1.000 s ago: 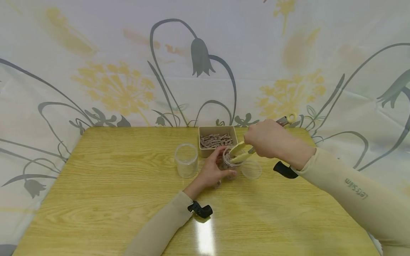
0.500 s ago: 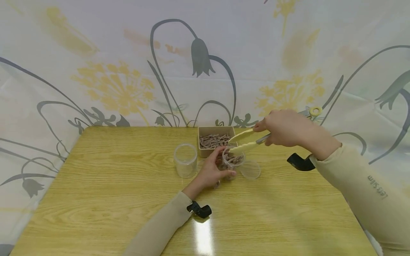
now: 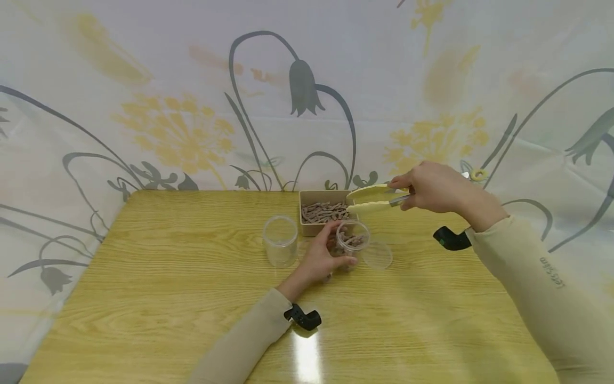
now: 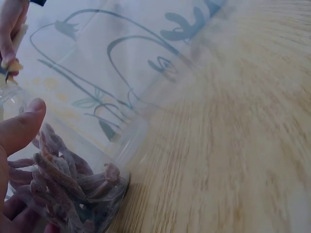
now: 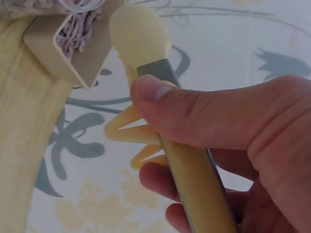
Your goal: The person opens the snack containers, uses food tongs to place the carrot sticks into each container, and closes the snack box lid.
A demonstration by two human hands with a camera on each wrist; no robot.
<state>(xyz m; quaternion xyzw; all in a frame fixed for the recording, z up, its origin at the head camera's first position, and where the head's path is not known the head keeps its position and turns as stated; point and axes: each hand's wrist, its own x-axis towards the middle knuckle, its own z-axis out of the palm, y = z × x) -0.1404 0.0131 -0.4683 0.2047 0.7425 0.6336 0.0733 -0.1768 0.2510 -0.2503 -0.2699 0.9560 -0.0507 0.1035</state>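
Note:
My left hand (image 3: 318, 260) grips a clear plastic jar (image 3: 346, 254) around its side, thumb toward the front. The jar is uncapped; in the left wrist view, brownish dusty strips (image 4: 68, 179) fill its lower part. My right hand (image 3: 434, 186) holds yellow-tipped tongs (image 3: 373, 207) with grey metal arms, thumb on one arm. The tongs' tips are apart, at the right side of a beige box (image 3: 314, 230) behind the jar. More strips (image 3: 320, 212) lie in the box. No strip shows clearly between the tips.
A second clear jar (image 3: 280, 250) stands on the wooden table (image 3: 168, 288) left of my left hand. A flat clear lid (image 3: 378, 256) lies right of the held jar. Flower-printed cloth (image 3: 182, 80) hangs right behind the table's far edge.
The tongs have come out of the held jar, and their tips have spread. My right hand has moved back and right, bringing the tips over to the box. The left hand keeps holding the jar.

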